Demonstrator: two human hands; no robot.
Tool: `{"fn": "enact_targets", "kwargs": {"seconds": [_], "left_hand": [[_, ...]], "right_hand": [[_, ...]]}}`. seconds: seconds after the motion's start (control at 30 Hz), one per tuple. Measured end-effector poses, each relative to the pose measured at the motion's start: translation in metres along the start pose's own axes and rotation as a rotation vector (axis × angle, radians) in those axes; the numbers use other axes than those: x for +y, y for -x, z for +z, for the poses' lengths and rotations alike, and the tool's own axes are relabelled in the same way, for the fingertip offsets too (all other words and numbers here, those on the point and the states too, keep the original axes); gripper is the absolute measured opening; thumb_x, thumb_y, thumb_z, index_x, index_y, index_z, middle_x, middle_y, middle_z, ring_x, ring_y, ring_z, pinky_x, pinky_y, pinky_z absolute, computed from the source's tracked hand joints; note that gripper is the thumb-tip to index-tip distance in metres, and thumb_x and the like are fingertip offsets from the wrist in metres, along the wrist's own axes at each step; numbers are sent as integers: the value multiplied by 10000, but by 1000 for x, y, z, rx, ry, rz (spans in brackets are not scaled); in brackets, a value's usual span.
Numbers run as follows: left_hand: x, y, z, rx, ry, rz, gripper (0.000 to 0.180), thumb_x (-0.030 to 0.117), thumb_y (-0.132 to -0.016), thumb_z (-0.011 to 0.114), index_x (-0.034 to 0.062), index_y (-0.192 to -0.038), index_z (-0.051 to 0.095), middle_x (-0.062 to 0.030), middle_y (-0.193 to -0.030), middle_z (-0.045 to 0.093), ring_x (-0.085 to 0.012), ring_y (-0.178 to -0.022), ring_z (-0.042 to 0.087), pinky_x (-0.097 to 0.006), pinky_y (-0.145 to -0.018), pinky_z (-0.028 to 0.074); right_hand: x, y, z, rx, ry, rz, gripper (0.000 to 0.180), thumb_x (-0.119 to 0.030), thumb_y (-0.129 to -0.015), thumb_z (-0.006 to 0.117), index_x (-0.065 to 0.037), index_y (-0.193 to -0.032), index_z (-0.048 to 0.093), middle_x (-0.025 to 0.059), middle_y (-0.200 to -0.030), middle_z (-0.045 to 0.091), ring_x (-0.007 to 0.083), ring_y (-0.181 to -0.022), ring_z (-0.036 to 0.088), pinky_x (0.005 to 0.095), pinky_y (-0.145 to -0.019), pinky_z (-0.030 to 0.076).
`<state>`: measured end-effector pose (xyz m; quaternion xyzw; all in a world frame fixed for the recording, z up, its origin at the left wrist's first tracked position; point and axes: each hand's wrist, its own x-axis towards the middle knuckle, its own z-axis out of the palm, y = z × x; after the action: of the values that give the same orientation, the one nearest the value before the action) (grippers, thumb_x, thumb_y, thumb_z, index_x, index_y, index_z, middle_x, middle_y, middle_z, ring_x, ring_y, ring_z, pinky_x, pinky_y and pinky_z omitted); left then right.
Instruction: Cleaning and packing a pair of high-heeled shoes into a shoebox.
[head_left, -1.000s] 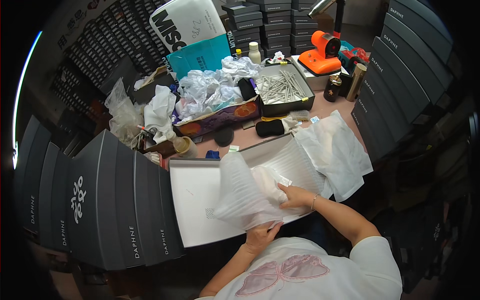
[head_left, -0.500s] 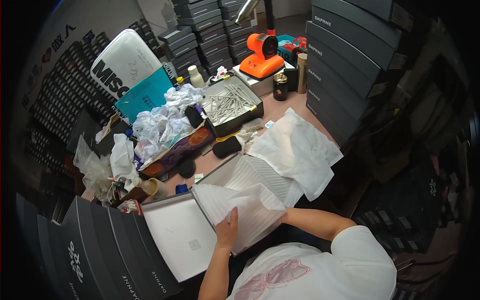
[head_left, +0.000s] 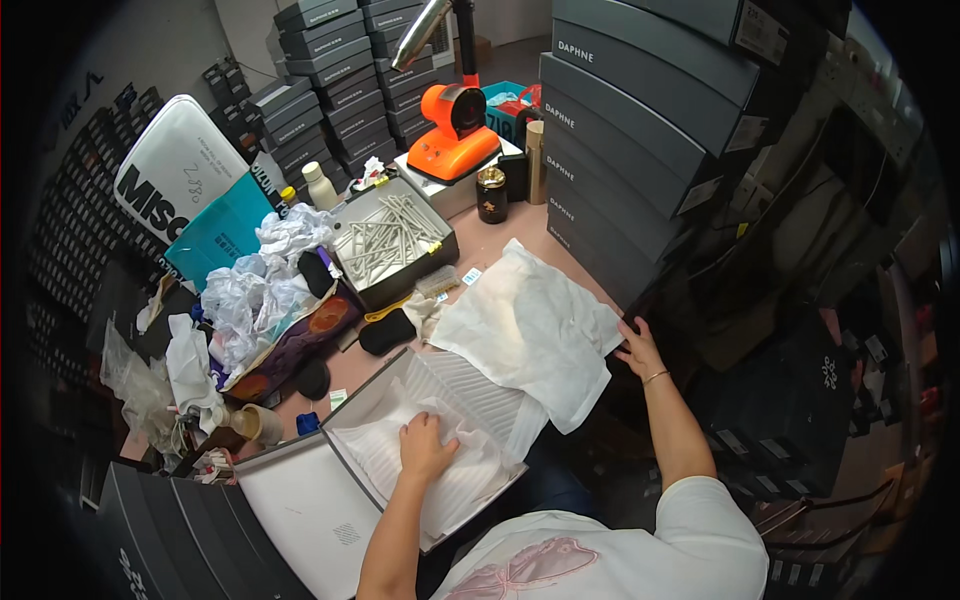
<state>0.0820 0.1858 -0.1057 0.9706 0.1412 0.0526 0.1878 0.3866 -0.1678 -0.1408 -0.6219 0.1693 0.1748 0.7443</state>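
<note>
My left hand (head_left: 428,448) presses down with fingers apart on thin white wrapping sheet (head_left: 370,445) inside an open shoebox (head_left: 385,376). What lies beneath the sheet is hidden. Striped foam sheet (head_left: 480,383) lines the box and spills over its right side. To the right, a white soft bag (head_left: 535,330) lies rumpled on the table, bulging slightly. My right hand (head_left: 640,352) grips its right corner between thumb and fingers. The box's white-lined lid (head_left: 300,510) is folded open to the left.
Grey shoeboxes (head_left: 630,130) stand in a tall stack at the right; more (head_left: 200,530) are at the lower left. Behind the work are a box of white sticks (head_left: 390,240), an orange device (head_left: 452,140), a dark jar (head_left: 491,195) and a container of crumpled plastic (head_left: 260,300).
My right hand has left the wrapping sheet and reached right to the white bag's corner. My left hand has flattened the sheet down into the box. The view has shifted.
</note>
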Motion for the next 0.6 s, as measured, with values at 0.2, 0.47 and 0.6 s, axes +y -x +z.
{"fn": "enact_targets", "kwargs": {"seconds": [0.2, 0.47, 0.6], "left_hand": [[39, 21, -58, 376, 479, 38, 349, 87, -789, 708, 20, -1120, 618, -180, -1211, 571, -321, -1130, 557, -386, -946, 464], [81, -39, -52, 275, 1841, -522, 310, 190, -978, 566, 24, -1240, 558, -100, -1195, 592, -229, -1092, 586, -348, -938, 485], [67, -19, -65, -66, 2100, -382, 528, 470, -1010, 444, 112, -1398, 446, -84, -1337, 529, -253, -1217, 522, -388, -1017, 440]], "right_hand": [[-58, 29, 77, -323, 765, -607, 261, -231, -900, 636, 21, -837, 611, 82, -715, 585, 145, -687, 538, 312, -646, 450], [-216, 151, 270, -876, 406, -653, 274, -261, -981, 554, -20, -853, 581, -15, -706, 550, 65, -613, 543, 252, -509, 481], [-233, 268, 296, -1171, 404, -744, 270, -325, -996, 557, -65, -926, 548, -37, -756, 547, 39, -672, 576, 214, -557, 530]]}}
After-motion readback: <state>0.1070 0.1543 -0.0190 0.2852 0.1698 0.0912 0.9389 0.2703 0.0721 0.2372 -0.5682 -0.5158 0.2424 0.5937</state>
